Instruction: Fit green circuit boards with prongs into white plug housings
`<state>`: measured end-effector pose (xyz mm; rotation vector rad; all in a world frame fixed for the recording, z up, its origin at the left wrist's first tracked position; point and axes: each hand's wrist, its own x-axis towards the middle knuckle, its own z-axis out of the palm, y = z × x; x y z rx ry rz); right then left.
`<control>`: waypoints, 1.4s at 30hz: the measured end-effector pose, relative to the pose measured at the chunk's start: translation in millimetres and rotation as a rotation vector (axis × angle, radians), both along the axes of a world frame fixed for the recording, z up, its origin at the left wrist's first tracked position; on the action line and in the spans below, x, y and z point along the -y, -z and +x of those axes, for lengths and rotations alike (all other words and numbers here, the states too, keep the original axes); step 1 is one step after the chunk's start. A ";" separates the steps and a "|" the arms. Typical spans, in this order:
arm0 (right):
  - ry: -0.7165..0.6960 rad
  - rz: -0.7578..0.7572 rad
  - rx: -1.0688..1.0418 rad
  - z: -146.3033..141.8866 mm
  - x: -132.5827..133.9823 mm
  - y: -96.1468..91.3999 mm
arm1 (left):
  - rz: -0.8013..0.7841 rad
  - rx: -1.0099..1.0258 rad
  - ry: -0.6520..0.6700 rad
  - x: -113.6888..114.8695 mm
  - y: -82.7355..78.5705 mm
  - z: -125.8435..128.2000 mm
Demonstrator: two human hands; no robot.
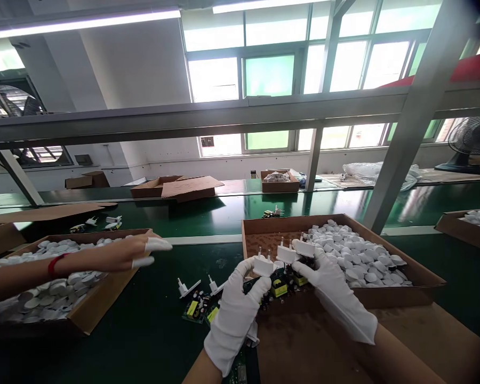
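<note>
My left hand [238, 306], in a white glove, is closed on a white two-pin plug piece [263, 266], pinched between thumb and fingers. Also gloved in white, my right hand [332, 288] is closed on another plug piece [304, 248]. A third plug piece [287, 254] sits between the hands; which hand bears it I cannot tell. Below these pieces hang circuit boards with yellow transformers [280, 288], partly hidden by my fingers. Left of my left hand, loose plug pieces [188, 288] and circuit boards [193, 309] lie on the green bench.
A cardboard box [400, 296] with many white caps [356, 253] stands beyond my right hand. At left, a co-worker's hand [132, 253] reaches over another box [104, 298] of caps. Metal posts [414, 117] rise from the bench. More boards [272, 213] lie farther back.
</note>
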<state>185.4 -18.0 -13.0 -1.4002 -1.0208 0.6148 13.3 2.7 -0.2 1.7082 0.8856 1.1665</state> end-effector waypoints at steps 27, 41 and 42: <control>-0.189 -0.195 -0.316 -4.8 10.7 -19.5 | -0.493 0.298 0.027 0.6 -9.1 5.0; -0.247 0.061 -0.221 5.8 2.3 4.6 | -0.762 0.543 0.193 6.8 -20.5 -5.9; -0.217 0.107 -0.115 6.1 2.3 5.6 | -0.768 0.532 0.185 6.1 -19.2 -5.1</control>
